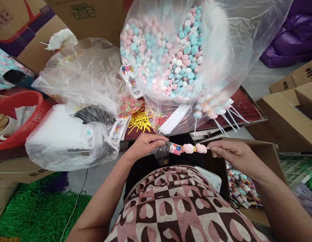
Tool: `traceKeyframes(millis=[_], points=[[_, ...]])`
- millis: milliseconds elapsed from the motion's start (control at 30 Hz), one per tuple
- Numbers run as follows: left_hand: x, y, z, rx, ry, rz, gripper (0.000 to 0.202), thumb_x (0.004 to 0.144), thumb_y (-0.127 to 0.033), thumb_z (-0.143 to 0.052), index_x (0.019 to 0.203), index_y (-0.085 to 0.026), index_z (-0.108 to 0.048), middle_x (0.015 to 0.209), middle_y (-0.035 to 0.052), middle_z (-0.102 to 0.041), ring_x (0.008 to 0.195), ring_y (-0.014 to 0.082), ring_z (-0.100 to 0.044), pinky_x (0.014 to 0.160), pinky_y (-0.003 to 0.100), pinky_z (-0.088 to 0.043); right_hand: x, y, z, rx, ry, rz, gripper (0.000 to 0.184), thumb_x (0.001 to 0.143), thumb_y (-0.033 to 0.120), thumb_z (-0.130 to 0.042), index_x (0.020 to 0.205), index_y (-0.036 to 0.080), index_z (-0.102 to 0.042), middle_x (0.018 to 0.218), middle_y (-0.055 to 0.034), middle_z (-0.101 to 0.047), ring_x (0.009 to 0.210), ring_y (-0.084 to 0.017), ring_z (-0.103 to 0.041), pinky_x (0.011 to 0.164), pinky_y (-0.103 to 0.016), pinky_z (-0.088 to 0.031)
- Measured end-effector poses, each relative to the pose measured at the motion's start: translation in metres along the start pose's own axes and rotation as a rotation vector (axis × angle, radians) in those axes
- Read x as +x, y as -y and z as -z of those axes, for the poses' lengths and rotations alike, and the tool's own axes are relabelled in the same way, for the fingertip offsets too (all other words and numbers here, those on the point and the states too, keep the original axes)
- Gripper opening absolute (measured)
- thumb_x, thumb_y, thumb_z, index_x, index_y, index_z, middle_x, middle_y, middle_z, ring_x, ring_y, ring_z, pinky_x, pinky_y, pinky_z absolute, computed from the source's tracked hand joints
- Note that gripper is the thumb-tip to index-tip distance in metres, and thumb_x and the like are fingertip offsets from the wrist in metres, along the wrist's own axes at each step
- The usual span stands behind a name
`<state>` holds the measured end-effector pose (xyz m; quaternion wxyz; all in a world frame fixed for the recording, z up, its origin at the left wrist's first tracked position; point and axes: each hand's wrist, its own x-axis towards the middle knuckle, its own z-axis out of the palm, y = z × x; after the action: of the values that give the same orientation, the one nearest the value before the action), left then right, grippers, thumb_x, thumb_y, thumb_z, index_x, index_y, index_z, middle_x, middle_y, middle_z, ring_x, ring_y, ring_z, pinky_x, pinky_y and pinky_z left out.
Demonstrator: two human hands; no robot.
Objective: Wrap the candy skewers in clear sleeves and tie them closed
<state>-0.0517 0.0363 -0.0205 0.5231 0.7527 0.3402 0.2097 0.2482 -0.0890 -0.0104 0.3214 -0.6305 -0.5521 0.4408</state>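
**Marshmallow skewer (189,148) and clear wrapper (175,149) held end to end**

The wrapper is pinched at its left end by the left hand (145,145), whose thumb and fingers are closed on the plastic. The skewer's thin stick is nipped between the closed thumb and fingers of the right hand (233,151). The skewer is held crosswise between the two sets of fingertips, its pink puffs bared and its left end met by the printed part of the wrapper; how far it is inserted cannot be told.

Just beyond the left fingers, yellow ties (140,121) are strewn on the red table (251,106). Beyond the gap between the hands, white sticks (174,119) are bundled, and past them a large clear bag (216,40) is filled with pink, white and blue sweets (184,64). Ahead of the right fingers, other skewers (213,112) are laid with sticks pointed over the table edge. Well left of the left fingers, a red basket (32,116) is seen. Below the right fingers, wrapped sweets (243,186) are heaped in a box (269,156)
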Motion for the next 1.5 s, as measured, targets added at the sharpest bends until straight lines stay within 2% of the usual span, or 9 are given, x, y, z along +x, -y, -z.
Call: traceKeyframes(millis=[167,367,467,667,800,933,1033,1333,1500], points=[[0.001,-0.003,0.001,-0.089,0.001,0.033,0.022,0.084,-0.033,-0.064,0.096,-0.021,-0.077,0.092,0.0037,-0.076,0.085,0.0164,-0.069,0.08,0.024,-0.052,0.002,0.006,-0.01,0.119,0.079,-0.08,0.039,0.082,0.056,-0.06,0.083,0.019,-0.07,0.052,0.002,-0.051,0.049,-0.011,-0.046,0.048,-0.024,-0.036],[0.006,-0.018,0.005,-0.527,-0.102,0.032,0.033,0.083,-0.041,-0.065,0.109,-0.021,-0.071,0.109,0.0072,-0.07,0.087,0.0162,-0.066,0.077,0.025,-0.05,0.011,0.0,-0.032,0.31,0.035,-0.166,0.04,0.079,0.058,-0.064,0.081,0.017,-0.068,0.049,0.0036,-0.047,0.047,-0.009,-0.038,0.046,-0.023,-0.027],[0.013,-0.03,0.005,-0.8,-0.155,-0.007,0.041,0.084,-0.052,-0.059,0.106,-0.019,-0.071,0.117,0.0103,-0.067,0.114,0.0254,-0.059,0.092,0.033,-0.047,0.015,-0.004,-0.048,0.428,0.022,-0.191,0.04,0.078,0.057,-0.066,0.082,0.017,-0.068,0.048,0.004,-0.047,0.046,-0.009,-0.036,0.045,-0.023,-0.024],[0.027,-0.044,0.0,-1.241,-0.314,0.012,0.059,0.082,-0.072,-0.043,0.098,-0.023,-0.071,0.103,0.0078,-0.071,0.117,0.0319,-0.059,0.097,0.05,-0.045,0.021,-0.003,-0.078,0.736,0.032,-0.214,0.036,0.078,0.053,-0.069,0.079,0.016,-0.067,0.04,0.0078,-0.037,0.042,-0.008,-0.032,0.049,-0.025,-0.03],[0.031,-0.048,-0.007,-1.272,-0.348,-0.082,0.062,0.074,-0.077,-0.05,0.101,-0.024,-0.068,0.102,0.0061,-0.071,0.115,0.0308,-0.06,0.097,0.05,-0.045,0.027,0.005,-0.09,0.858,0.032,-0.227,0.034,0.079,0.05,-0.069,0.08,0.016,-0.066,0.038,0.0092,-0.035,0.04,-0.007,-0.03,0.052,-0.026,-0.034],[0.032,-0.051,-0.01,-1.172,-0.343,-0.161,0.051,0.068,-0.053,-0.077,0.11,-0.026,-0.065,0.103,0.0049,-0.07,0.107,0.0257,-0.064,0.097,0.044,-0.046,0.029,0.014,-0.095,0.868,0.029,-0.232,0.034,0.078,0.049,-0.071,0.085,0.015,-0.067,0.039,0.0095,-0.036,0.041,-0.006,-0.03,0.051,-0.025,-0.033],[0.036,-0.052,-0.01,-1.148,-0.379,-0.15,0.042,0.073,-0.04,-0.077,0.11,-0.024,-0.064,0.097,0.0043,-0.071,0.101,0.0231,-0.066,0.093,0.04,-0.048,0.03,0.016,-0.095,0.837,0.015,-0.236,0.039,0.073,0.048,-0.076,0.093,0.017,-0.067,0.045,0.0067,-0.044,0.045,-0.008,-0.038,0.046,-0.022,-0.028],[0.041,-0.056,-0.015,-1.277,-0.517,-0.099,0.05,0.073,-0.056,-0.071,0.108,-0.022,-0.059,0.082,0.0017,-0.066,0.086,0.0219,-0.068,0.081,0.036,-0.05,0.043,0.021,-0.109,0.734,-0.085,-0.207,0.044,0.069,0.053,-0.077,0.092,0.016,-0.07,0.046,0.0046,-0.046,0.045,-0.008,-0.038,0.041,-0.02,-0.022],[0.038,-0.056,-0.015,-1.201,-0.518,-0.143,0.046,0.074,-0.046,-0.074,0.11,-0.023,-0.057,0.084,0.001,-0.065,0.087,0.0202,-0.066,0.08,0.034,-0.05,0.044,0.023,-0.113,0.611,-0.125,-0.177,0.048,0.071,0.056,-0.072,0.097,0.016,-0.07,0.048,0.004,-0.048,0.044,-0.008,-0.036,0.042,-0.022,-0.023]])
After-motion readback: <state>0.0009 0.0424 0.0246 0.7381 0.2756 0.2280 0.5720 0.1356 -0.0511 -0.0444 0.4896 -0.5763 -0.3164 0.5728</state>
